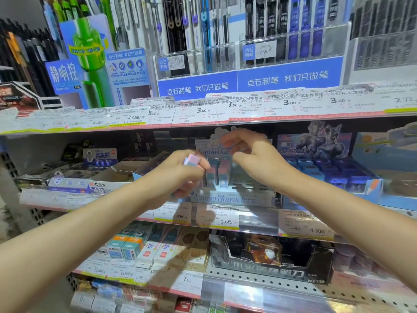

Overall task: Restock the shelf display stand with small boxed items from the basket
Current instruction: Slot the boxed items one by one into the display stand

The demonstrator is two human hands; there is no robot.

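Broadly, a tall metal store shelving unit (203, 123) with price-tag strips along each edge fills the frame, its top tier in the upper half packed with upright pens in clear holders behind blue printed signs (286, 79). On the middle tier, at the centre of the frame, stands the pale blue cardboard display stand (225, 197) with cursive lettering on its front lip and header card, and inside it stand several small pink-and-blue boxes (220, 173) in upright rows. Right of it on the same tier sits a blue display tray of small dark-blue boxes (334, 175) under a purple character backing card. Lower centre, the tier below carries a black open-fronted carton (270, 260) and, to its left, stacked white and teal eraser packs (140, 247). Two bare forearms reach up from the bottom corners. The left hand (180, 175), just left of the stand and touching its near-left side, is curled closed around a small pink-and-light-blue boxed item (191, 159), which sticks out at the top of the fist between thumb and forefinger; something more may be held lower in the palm, but blur hides it. The right hand (250, 152) hovers over the stand's header card, fingers loosely spread and bent, gripping nothing visible.
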